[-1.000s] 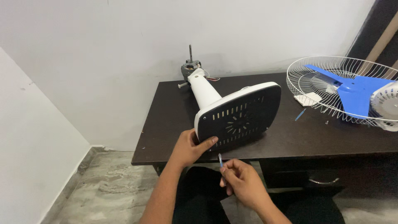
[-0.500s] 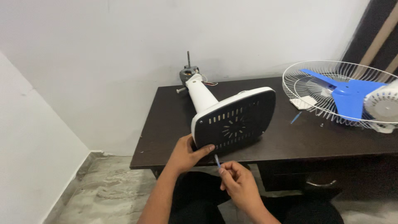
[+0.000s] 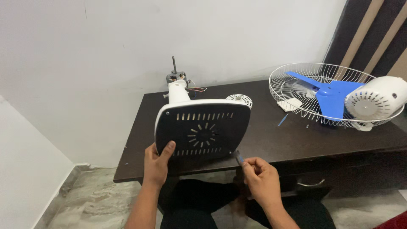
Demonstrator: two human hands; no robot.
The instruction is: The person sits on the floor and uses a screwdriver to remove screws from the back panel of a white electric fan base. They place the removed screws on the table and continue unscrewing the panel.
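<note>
Turned since earlier: fan base point(image 3: 202, 129) underside faces camera, stem pointing away; left hand point(image 3: 157, 163) holds.

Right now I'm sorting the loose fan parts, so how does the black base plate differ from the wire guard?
The black base plate is a solid, rounded-square panel with slots; the wire guard is an open round white mesh. The base plate stands tilted on edge, steadied by the left hand; the wire guard lies flat, cradling a blue blade and a white motor cover. Both rest on the dark table.
</note>
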